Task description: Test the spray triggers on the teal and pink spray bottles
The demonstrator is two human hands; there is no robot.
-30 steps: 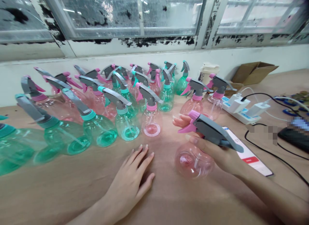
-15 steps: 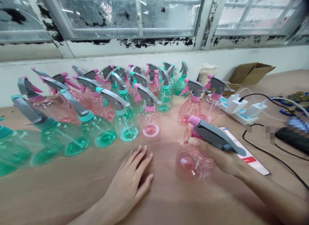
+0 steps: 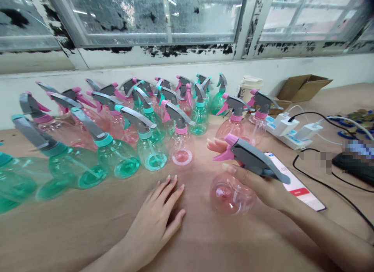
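My right hand (image 3: 257, 182) grips a pink spray bottle (image 3: 232, 194) by its neck, under the grey sprayer head (image 3: 257, 161). Its pink trigger (image 3: 220, 156) is out, with my fingers extended behind it. The bottle stands upright on the wooden table (image 3: 87, 225). My left hand (image 3: 157, 221) lies flat on the table, palm down, fingers apart, holding nothing, a little left of the bottle. In front of it stands another pink spray bottle (image 3: 181, 145) and a green one (image 3: 152, 149).
Several green and pink spray bottles (image 3: 117, 120) stand in rows across the left and middle. A phone (image 3: 295, 182) lies beside my right hand. A power strip (image 3: 288, 129) with plugs, black cables (image 3: 330, 186), a paper cup (image 3: 249, 87) and a cardboard box (image 3: 304, 87) are to the right.
My right fingers squeezed the trigger in half a second ago, then released it; the pink trigger is out again. My left hand stayed still.
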